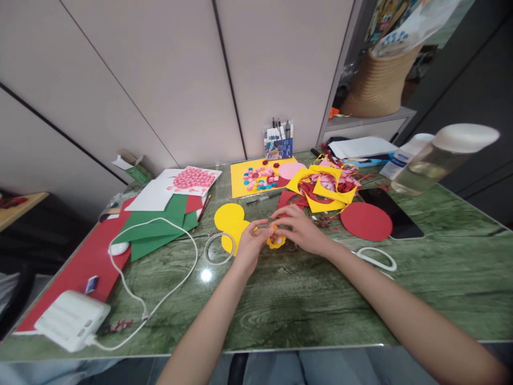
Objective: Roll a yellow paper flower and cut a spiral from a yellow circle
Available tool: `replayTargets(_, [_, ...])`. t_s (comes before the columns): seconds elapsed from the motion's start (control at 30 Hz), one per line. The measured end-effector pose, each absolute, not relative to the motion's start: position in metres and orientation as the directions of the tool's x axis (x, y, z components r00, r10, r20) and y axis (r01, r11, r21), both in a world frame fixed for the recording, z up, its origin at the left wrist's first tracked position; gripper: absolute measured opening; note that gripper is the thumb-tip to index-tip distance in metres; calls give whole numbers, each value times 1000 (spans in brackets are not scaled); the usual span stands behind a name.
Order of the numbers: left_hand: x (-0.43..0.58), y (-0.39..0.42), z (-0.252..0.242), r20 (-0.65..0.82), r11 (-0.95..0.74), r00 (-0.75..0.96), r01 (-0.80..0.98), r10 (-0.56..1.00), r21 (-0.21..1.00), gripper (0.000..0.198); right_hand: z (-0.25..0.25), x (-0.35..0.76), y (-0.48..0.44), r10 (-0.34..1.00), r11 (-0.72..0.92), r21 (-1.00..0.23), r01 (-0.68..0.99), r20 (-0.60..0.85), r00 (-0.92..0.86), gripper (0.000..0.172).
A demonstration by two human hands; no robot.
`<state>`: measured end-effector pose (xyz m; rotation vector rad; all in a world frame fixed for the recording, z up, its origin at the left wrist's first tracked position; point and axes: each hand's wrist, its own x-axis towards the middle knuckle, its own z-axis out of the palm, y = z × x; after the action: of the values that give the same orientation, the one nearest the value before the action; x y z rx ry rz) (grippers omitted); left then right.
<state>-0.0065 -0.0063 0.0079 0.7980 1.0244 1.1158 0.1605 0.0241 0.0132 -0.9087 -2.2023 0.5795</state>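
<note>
A small yellow paper flower (276, 244) with a scalloped edge and an orange middle is held just over the table. My left hand (249, 247) pinches it from the left, thumb pressed over its orange part. From the other side my right hand (301, 230) closes its thumb and fingers at the flower's right and upper edge; the fingertips are partly hidden. Yellow paper circles (229, 218) lie just left of my left hand, with a roll of tape (219, 248) overlapping them. Beyond my right hand is a red paper circle (366, 221).
Yellow cut-out scraps (326, 206) are heaped behind my right hand. Coloured pompoms (260, 179) lie on a yellow sheet (238, 184). Green sheets (160, 227), a white cable (196, 256) and a white box-shaped device (72, 320) fill the left. A phone (404, 222), scissors (379, 258) and a bottle (425, 168) stand or lie right.
</note>
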Motion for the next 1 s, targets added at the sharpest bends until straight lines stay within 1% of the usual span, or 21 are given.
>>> replayTargets(0.17, [-11, -5, 11, -267, 305, 165, -288, 949, 908, 41, 18, 167, 27, 718, 672, -610, 420, 396, -573, 14])
replayTargets(0.3, [-17, -3, 12, -275, 330, 244, -222, 930, 918, 40, 21, 170, 28, 695, 682, -610, 404, 367, -619, 11])
replayTargets(0.4, [-18, -3, 11, -290, 349, 275, -197, 917, 916, 39, 21, 170, 28, 693, 681, -611, 404, 359, -625, 11])
replayTargets(0.7, [-4, -5, 1, -308, 334, 128, -347, 943, 877, 37, 14, 164, 27, 766, 637, -596, 489, 417, -489, 6])
replayTargets(0.87, [2, -9, -1, -308, 315, 84, -411, 948, 856, 36, 11, 162, 27, 777, 626, -593, 506, 423, -466, 7])
replayTargets(1.0, [4, -11, 0, -296, 296, 66, -419, 953, 858, 34, 9, 161, 27, 779, 624, -594, 509, 419, -467, 9])
